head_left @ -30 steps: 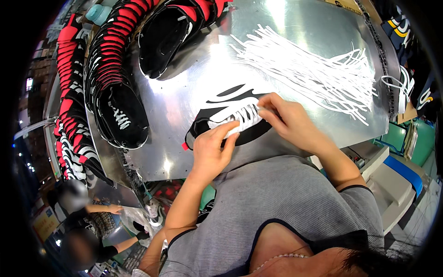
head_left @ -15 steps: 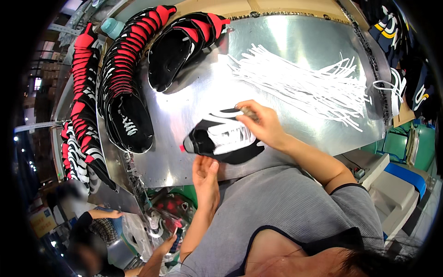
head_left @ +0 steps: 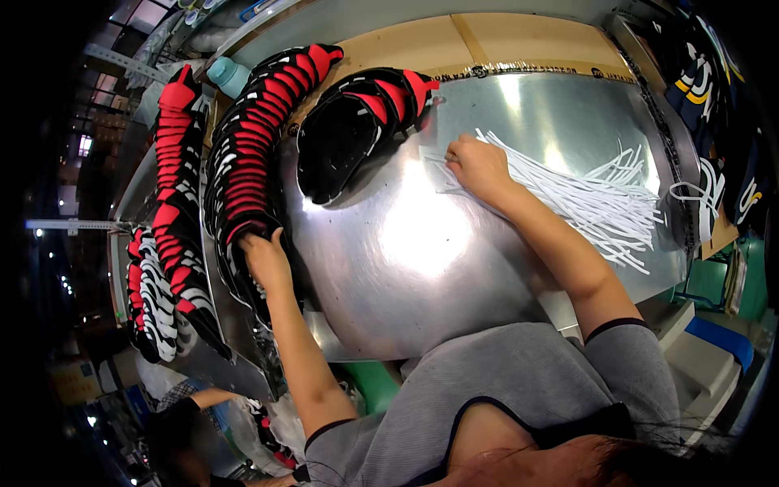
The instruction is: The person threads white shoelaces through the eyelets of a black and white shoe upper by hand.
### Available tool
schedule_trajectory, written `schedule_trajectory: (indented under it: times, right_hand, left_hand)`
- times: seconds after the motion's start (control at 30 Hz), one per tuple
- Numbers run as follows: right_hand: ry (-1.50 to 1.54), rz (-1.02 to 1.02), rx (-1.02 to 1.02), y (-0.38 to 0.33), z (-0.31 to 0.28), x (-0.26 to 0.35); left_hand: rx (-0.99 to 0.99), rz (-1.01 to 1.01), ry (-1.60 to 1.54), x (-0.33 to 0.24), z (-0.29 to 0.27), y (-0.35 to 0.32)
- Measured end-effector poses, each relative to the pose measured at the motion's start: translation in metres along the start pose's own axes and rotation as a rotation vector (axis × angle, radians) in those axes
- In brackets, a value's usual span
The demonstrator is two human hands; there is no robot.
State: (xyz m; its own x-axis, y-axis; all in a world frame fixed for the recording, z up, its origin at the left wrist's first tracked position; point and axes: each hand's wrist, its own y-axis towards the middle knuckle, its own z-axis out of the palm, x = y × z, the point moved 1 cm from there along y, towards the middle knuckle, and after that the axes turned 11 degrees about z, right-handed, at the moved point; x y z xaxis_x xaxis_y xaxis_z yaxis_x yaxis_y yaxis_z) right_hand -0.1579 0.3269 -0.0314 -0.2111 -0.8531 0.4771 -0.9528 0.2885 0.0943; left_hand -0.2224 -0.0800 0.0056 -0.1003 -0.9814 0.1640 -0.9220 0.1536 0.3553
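Observation:
My left hand (head_left: 266,260) is at the near end of a long nested row of black and red shoe uppers (head_left: 253,174). Its fingers curl over the edge of the nearest upper, with the thumb raised beside them. Across the metal table, my right hand (head_left: 480,168) rests at the left end of a spread of white shoelaces (head_left: 580,195). Its fingertips are pinched together at the lace ends, and the hand covers part of them. A shorter cluster of black and red uppers (head_left: 337,150) lies between my hands, farther back.
Another row of uppers (head_left: 174,154) stands beyond the table's left edge, near a light blue bottle (head_left: 229,77). Cardboard (head_left: 406,49) lines the back of the metal table (head_left: 389,308). Dark shoe parts (head_left: 698,81) hang at the right. A co-worker's arm (head_left: 213,397) shows at lower left.
The laced shoe upper that was in my hands is no longer visible. My left hand has gone left to the row, my right hand up to the laces. The whole view has shifted.

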Motion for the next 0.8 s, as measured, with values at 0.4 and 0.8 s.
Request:
schedule_trajectory:
  times: [0.4,0.8]
  right_hand:
    - [1.727,-0.084,0.581,-0.069,-0.185,0.065]
    - [1.46,0.406,0.525,-0.161,-0.087,-0.001]
  left_hand:
    - [-0.291,0.469,-0.523,-0.195,-0.036,0.033]
    - [0.545,-0.759,-2.138,-0.141,-0.06,-0.181]
